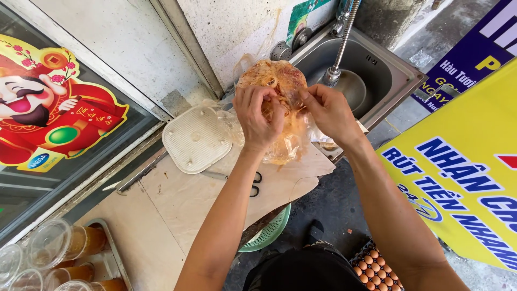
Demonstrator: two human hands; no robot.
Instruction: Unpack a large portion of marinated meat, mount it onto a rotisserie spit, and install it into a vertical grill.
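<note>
Gripping clear bag of shredded food, left hand, right hand, bag between both hands

bright daylight | soft shadows | sharp focus | wide-angle bending at edges

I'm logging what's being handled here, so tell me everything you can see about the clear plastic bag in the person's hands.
The plastic bag is clear, thin and crinkled, bulging with orange-brown shredded food with pinkish patches. It is held up above the pale counter, just in front of the steel sink. The left hand grips its front; the right hand pinches its side near the top. Its lower end hangs toward the counter; whether it touches is unclear.
</note>
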